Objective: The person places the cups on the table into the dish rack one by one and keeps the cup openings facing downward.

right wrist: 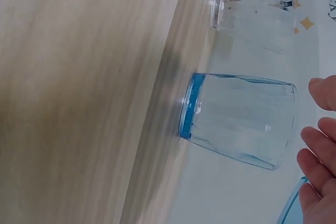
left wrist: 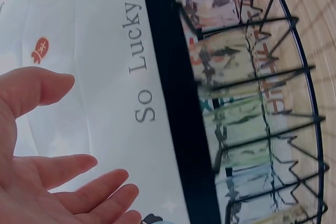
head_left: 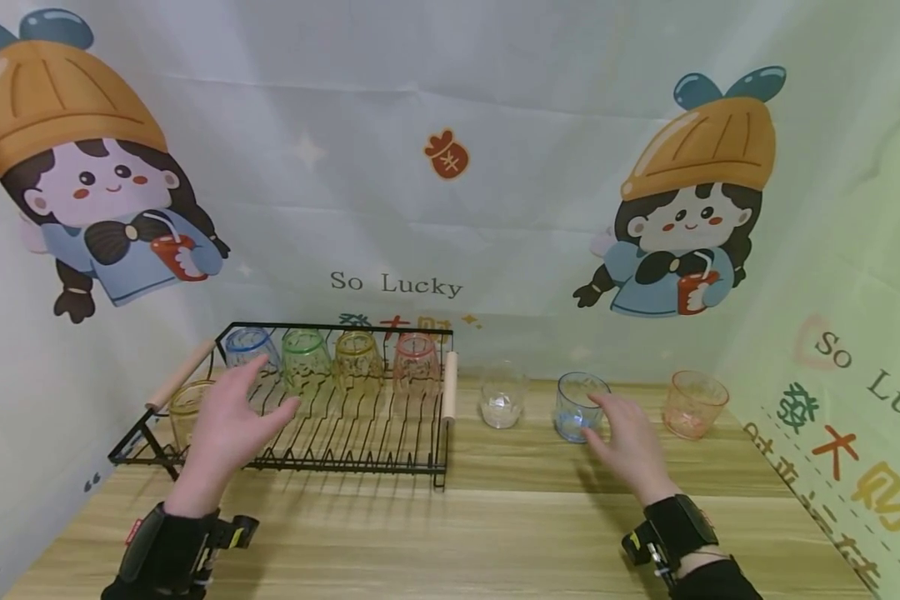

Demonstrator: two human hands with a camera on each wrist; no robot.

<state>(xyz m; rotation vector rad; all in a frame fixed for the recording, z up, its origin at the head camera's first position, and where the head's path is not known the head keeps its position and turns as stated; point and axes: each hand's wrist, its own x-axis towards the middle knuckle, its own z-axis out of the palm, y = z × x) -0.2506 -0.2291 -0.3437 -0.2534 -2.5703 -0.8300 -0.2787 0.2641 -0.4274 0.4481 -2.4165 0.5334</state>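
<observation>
My left hand (head_left: 228, 425) hovers over the left part of a black wire rack (head_left: 444, 458), thumb and fingers spread around nothing. Behind and below it, a yellow-tinted glass (head_left: 185, 408) is partly covered by the hand. A back row in the rack holds upside-down glasses: blue (head_left: 251, 346), green (head_left: 306, 360), yellow (head_left: 357, 362) and red (head_left: 417, 362). On the table to the right, my right hand (head_left: 630, 442) is beside an upright blue glass (head_left: 572, 408). In the right wrist view, thumb and fingers (right wrist: 317, 169) stand parted near that glass's rim, with a gap between.
A clear glass (head_left: 502, 400) stands between the rack and the blue glass. Farther right is a red-orange glass (head_left: 693, 406). The rack has wooden handles (head_left: 450, 386) at both ends. Printed cloth (head_left: 525, 208) hangs behind and beside the wooden table (head_left: 495, 533).
</observation>
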